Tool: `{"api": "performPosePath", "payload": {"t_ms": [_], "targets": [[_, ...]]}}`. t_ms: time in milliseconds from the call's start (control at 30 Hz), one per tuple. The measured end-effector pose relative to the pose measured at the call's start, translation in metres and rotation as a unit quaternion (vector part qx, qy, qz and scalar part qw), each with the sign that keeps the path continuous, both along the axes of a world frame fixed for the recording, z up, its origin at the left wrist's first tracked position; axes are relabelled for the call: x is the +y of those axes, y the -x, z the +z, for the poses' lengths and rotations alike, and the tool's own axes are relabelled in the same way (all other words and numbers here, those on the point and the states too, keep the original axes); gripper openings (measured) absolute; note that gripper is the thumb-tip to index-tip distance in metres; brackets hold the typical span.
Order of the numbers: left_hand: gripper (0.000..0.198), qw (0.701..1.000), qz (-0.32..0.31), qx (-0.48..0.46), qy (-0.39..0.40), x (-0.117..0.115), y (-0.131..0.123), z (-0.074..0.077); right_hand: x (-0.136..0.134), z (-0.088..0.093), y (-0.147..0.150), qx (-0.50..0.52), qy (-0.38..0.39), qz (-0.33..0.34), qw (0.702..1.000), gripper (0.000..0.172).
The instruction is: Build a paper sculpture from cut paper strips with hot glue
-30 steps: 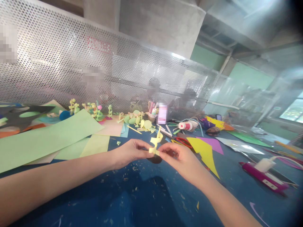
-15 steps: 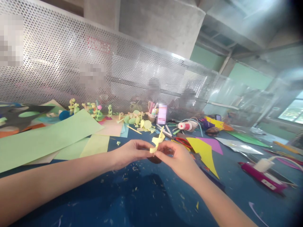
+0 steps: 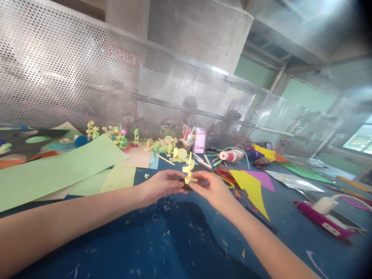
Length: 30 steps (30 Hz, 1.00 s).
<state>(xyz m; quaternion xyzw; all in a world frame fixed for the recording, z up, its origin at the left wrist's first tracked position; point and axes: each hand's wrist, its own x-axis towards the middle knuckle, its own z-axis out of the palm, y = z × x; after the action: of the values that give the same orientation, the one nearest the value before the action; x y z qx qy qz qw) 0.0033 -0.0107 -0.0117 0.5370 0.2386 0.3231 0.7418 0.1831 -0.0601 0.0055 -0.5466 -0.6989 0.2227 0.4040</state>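
Between my two hands stands a small pale-yellow curled paper piece [image 3: 190, 167], roughly upright, with a thin tip pointing up and a looped strip near its foot. A dark piece [image 3: 186, 186] shows low behind it, largely hidden by my fingers; I cannot tell whether the two are joined. From the left, my left hand [image 3: 164, 183] closes its fingertips at the foot of the paper piece. My right hand [image 3: 213, 190] pinches the same foot from the other side, thumb below and index finger above.
Green paper sheets [image 3: 64, 170] lie left. Behind are yellow-green paper cutouts [image 3: 170, 149] and small curled paper figures [image 3: 116, 135] before a perforated metal screen [image 3: 162, 77]. Red-handled scissors [image 3: 226, 176], yellow paper [image 3: 251, 190] and a magenta power strip [image 3: 325, 221] lie right. Scraps dot the blue tabletop [image 3: 139, 248].
The curled paper piece has gone from leaning right to nearly upright and sits slightly lower. My fingers have shifted around its foot. The view has moved slightly.
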Motion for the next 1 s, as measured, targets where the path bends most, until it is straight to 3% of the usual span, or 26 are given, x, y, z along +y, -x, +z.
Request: {"api": "performPosePath", "payload": {"t_ms": [167, 300, 400, 533, 733, 833, 1000], "targets": [[0.022, 1.000, 0.018, 0.011, -0.015, 0.001, 0.000, -0.001, 0.002, -0.003, -0.002, -0.013, 0.000, -0.005, 1.000, 0.024], [0.019, 0.996, 0.078, 0.021, -0.038, 0.006, 0.000, -0.008, 0.006, -0.007, -0.001, -0.003, 0.018, -0.022, 1.000, 0.034], [0.021, 0.988, 0.129, 0.043, -0.070, 0.009, 0.000, -0.012, 0.012, -0.014, 0.007, 0.099, 0.086, -0.028, 0.991, 0.032], [0.025, 0.985, 0.146, 0.055, -0.078, 0.009, 0.000, -0.013, 0.024, -0.023, 0.019, 0.274, 0.142, -0.009, 0.951, 0.020], [0.019, 0.987, 0.158, 0.023, -0.036, 0.014, -0.001, -0.013, 0.045, -0.025, 0.025, 0.329, 0.161, 0.017, 0.930, 0.015], [0.021, 0.972, 0.184, 0.093, -0.112, 0.022, 0.003, -0.016, 0.052, -0.027, 0.024, 0.337, 0.176, 0.019, 0.925, 0.014], [0.023, 0.915, 0.217, 0.189, -0.283, 0.033, 0.010, -0.022, 0.052, -0.036, 0.021, 0.343, 0.186, 0.039, 0.920, 0.018]]}}
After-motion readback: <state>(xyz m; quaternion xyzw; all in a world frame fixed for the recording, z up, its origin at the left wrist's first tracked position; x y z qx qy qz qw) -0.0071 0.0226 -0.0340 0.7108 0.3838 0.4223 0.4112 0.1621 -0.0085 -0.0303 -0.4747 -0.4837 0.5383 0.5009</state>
